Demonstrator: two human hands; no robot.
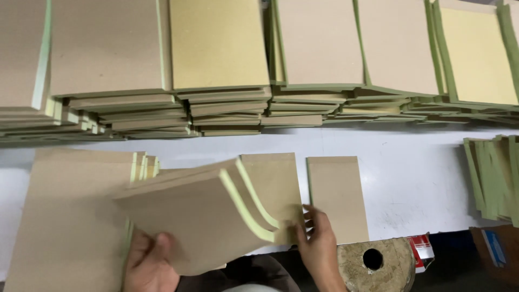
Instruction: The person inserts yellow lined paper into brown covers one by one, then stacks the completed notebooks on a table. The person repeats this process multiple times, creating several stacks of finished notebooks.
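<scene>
1. At the near edge, the left hand (150, 263) grips the near corner of a bent sheaf (200, 216) of brown cards with pale green edges, thumb on top; the sheaf lifts off the table (421, 178) and blurs at its far end.
2. The right hand (319, 243) lies flat, fingers spread, on a brown card (275, 186) under the sheaf's right end, pressing rather than clasping it.
3. Just right of that hand, a single card (338, 197) lies flat on the white table, a thin green strip along its left edge.
4. Near right, a round straw-coloured block (389, 265) with a dark hole sits below the table edge, a small red and white packet (421, 250) touching its right side.
5. At the left, a flat pile (70, 216) of cards lies beside the sheaf.
6. At the right edge, a loose green-edged pile (494, 178) fans out.
7. Far across the table, a row of tall stacks (216, 103) runs left to right, brown and yellowish tops, green edges showing.
</scene>
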